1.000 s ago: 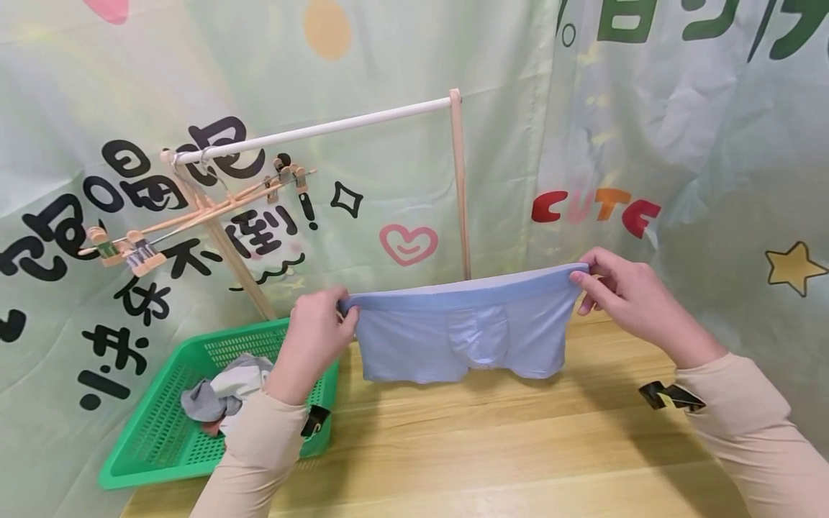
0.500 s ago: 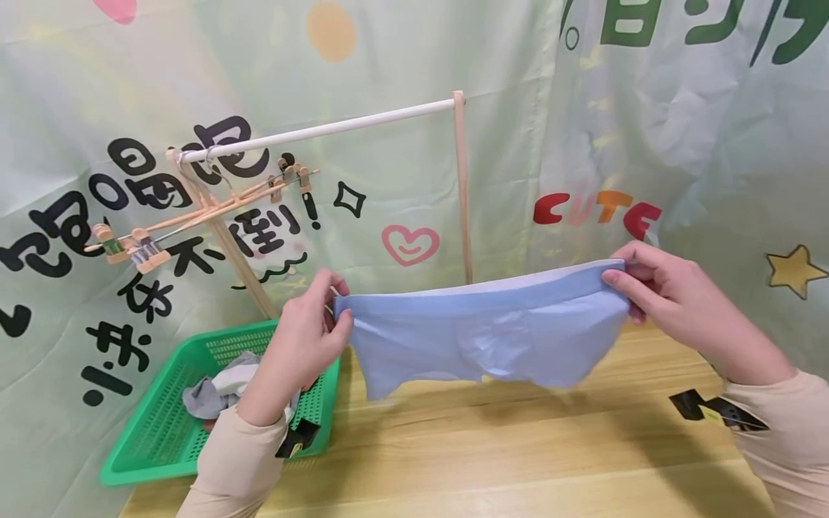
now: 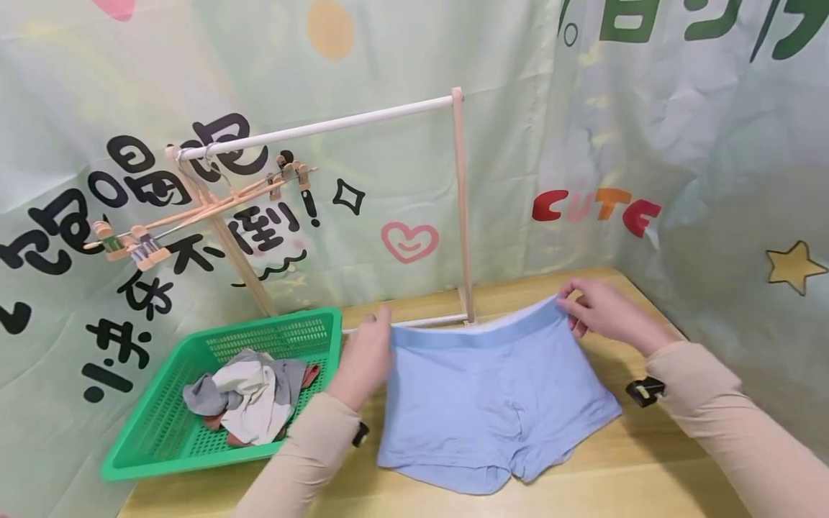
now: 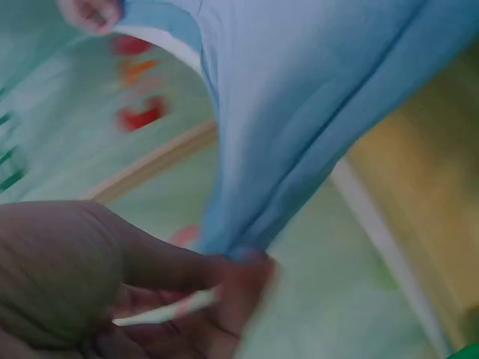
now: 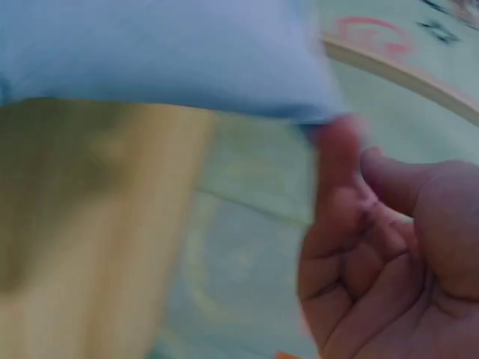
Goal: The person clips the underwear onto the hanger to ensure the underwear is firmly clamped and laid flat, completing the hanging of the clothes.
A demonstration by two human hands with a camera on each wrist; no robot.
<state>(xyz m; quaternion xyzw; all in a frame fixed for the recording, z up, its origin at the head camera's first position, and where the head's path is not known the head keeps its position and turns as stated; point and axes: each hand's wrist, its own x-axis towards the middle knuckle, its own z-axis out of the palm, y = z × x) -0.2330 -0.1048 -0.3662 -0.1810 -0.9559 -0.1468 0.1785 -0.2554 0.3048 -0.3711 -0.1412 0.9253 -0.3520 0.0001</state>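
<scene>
Light blue boxer briefs [image 3: 482, 403] hang spread out between both hands in the head view, the leg openings low over the table. My left hand [image 3: 368, 360] pinches one end of the waistband; in the left wrist view its thumb and finger meet on the gathered corner of the cloth. The other waistband end is pinched between thumb and fingers of my right hand [image 3: 599, 309]. Blurred in the right wrist view, the corner of the boxer briefs [image 5: 224, 60] tapers to those fingertips.
A green basket [image 3: 152, 450] with crumpled grey, white and rust-coloured clothes [image 3: 255, 396] stands left on the wooden table [image 3: 648, 460]. Behind it rises a drying rack [image 3: 461, 201]; clip hangers [image 3: 214, 208] hang at its left end. A printed curtain [image 3: 505, 43] backs everything.
The boxer briefs were held higher, foreshortened and swinging; they now hang lower with the front in full view. Both hands moved closer together, the left rightward and the right leftward and down.
</scene>
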